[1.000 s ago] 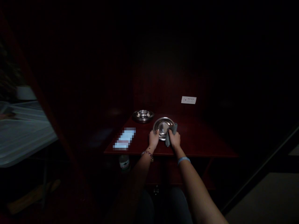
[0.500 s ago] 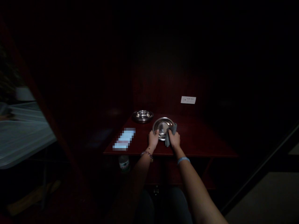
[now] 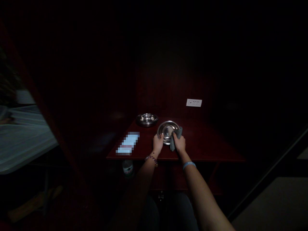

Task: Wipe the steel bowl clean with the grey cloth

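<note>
A shiny steel bowl (image 3: pixel 167 130) is tilted toward me near the front of a dark red table (image 3: pixel 207 144). My left hand (image 3: pixel 158 143) is closed on the bowl's near left rim. My right hand (image 3: pixel 180 143) is closed on a grey cloth (image 3: pixel 177 134) that is pressed against the bowl's right rim. A second steel bowl (image 3: pixel 147 119) sits upright on the table, behind and to the left. The scene is very dim.
A blurred pale flat item (image 3: pixel 128 143) lies at the table's front left. A white socket plate (image 3: pixel 193 102) sits on the dark back wall. A plastic bottle (image 3: pixel 127 168) stands below the table's front edge. A pale surface (image 3: pixel 24 141) lies far left.
</note>
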A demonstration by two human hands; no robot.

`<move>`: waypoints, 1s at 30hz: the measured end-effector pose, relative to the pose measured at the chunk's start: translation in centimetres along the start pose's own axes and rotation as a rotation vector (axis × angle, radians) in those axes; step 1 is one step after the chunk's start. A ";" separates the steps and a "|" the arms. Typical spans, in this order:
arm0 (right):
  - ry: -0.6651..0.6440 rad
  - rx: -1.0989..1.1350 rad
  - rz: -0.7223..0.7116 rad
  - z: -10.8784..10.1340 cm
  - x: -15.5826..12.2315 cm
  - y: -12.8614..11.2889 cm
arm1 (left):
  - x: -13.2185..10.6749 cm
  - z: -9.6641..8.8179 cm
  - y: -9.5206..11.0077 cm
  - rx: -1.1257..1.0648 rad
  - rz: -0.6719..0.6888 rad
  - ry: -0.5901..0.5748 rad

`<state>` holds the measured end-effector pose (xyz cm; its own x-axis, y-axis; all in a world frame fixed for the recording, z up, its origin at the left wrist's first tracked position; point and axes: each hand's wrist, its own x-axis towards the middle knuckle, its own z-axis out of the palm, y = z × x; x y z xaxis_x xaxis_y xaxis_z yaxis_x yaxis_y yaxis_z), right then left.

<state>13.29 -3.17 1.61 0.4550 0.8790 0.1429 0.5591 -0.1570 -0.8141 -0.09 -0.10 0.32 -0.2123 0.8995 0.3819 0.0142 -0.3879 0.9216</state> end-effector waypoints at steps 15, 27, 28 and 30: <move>0.002 0.077 -0.010 -0.2 -0.4 -0.1 | 0.0 0.0 -0.1 -0.017 -0.010 -0.010; 0.024 -0.030 0.031 -0.1 -0.2 -0.3 | 0.0 0.0 -0.6 0.025 0.013 0.000; 0.023 -0.034 0.031 -0.1 -0.2 -0.3 | 0.0 0.0 -0.7 0.028 0.012 0.001; 0.021 -0.039 0.029 -0.1 -0.2 -0.3 | 0.0 0.0 -0.7 0.042 0.013 0.002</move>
<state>13.10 -3.40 1.88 0.4856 0.8641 0.1324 0.5722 -0.1998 -0.7954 -0.09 0.19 -0.30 -0.2139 0.8938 0.3941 0.0584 -0.3910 0.9185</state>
